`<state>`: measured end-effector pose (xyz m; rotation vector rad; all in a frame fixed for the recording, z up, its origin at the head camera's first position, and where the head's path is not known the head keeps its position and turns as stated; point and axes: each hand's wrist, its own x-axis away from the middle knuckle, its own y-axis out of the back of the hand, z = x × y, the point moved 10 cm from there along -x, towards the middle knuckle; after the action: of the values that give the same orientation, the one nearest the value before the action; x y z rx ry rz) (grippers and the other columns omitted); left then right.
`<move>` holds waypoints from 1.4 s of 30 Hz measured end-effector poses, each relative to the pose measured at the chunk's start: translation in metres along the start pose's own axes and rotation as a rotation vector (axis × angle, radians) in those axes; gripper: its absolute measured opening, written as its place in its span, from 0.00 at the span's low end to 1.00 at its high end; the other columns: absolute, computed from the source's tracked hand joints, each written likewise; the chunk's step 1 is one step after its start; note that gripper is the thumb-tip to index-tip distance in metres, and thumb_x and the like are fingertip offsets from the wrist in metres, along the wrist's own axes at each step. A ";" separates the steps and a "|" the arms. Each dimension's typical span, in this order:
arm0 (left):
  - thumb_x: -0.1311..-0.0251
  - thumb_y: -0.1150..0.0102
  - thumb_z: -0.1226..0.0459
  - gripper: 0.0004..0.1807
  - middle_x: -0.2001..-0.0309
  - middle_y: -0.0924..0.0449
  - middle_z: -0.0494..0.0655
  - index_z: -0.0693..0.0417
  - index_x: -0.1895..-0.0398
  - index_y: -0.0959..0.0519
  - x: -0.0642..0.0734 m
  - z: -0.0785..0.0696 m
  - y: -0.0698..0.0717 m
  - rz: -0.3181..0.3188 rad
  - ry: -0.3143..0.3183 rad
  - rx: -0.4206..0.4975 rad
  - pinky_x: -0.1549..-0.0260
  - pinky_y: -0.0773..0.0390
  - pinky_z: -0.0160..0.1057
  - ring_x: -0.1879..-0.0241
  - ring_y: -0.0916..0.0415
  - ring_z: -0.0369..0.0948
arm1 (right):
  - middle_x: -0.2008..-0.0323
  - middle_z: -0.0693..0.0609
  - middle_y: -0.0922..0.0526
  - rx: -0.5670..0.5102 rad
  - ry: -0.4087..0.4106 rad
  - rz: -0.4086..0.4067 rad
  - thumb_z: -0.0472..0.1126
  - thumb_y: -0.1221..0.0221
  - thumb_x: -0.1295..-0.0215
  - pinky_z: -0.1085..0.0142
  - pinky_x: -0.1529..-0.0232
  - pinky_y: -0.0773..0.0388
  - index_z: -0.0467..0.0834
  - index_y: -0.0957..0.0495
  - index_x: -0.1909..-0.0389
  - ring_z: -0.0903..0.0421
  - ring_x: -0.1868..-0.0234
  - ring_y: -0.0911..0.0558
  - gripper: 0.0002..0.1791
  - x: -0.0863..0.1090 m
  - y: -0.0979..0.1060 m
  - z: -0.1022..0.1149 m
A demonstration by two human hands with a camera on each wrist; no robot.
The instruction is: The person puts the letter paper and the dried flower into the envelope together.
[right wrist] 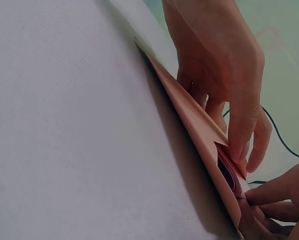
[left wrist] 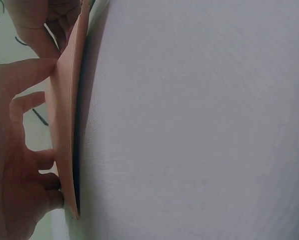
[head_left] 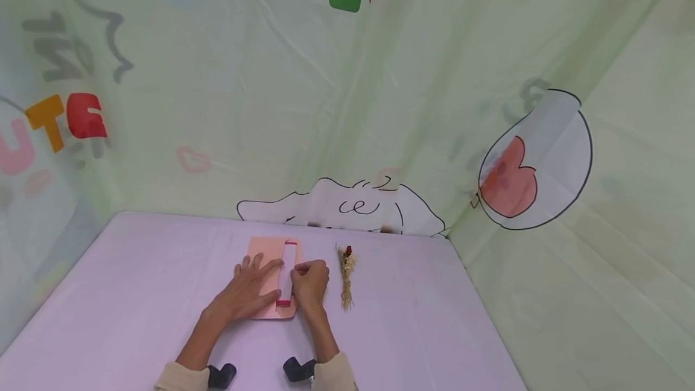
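Observation:
A pink card (head_left: 263, 246) lies on the table, with a long white strip (head_left: 288, 273) with red ends along its right part. My left hand (head_left: 247, 288) rests spread on the card. Its thumb and forefinger reach the strip's left edge. At the right edge, my right hand (head_left: 311, 285) has curled fingers and pinches the strip between thumb and forefinger. In the right wrist view, curved red-edged layers (right wrist: 231, 175) show inside the card's open end. The right fingertips are partly hidden.
Right of the card lies a small dried flower bunch (head_left: 346, 276) with one dark red bloom. A pale lilac cloth covers the table (head_left: 412, 318). Printed curtains (head_left: 217, 107) hang behind and on both sides. Black wrist devices (head_left: 221, 376) sit at the cuffs.

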<state>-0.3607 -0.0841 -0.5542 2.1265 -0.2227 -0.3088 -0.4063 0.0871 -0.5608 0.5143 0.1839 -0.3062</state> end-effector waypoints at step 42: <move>0.27 0.39 0.41 0.36 0.21 0.36 0.73 0.45 0.21 0.28 0.002 -0.004 0.007 -0.019 -0.022 0.012 0.28 0.40 0.81 0.23 0.41 0.80 | 0.81 0.48 0.13 -0.095 -0.031 0.117 0.22 0.31 0.39 0.73 0.82 0.24 0.32 0.09 0.69 0.66 0.87 0.23 0.05 0.016 -0.013 0.036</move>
<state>-0.3584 -0.0853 -0.5465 2.1386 -0.2179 -0.3431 -0.3921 0.0543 -0.5393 0.4246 0.1368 -0.1901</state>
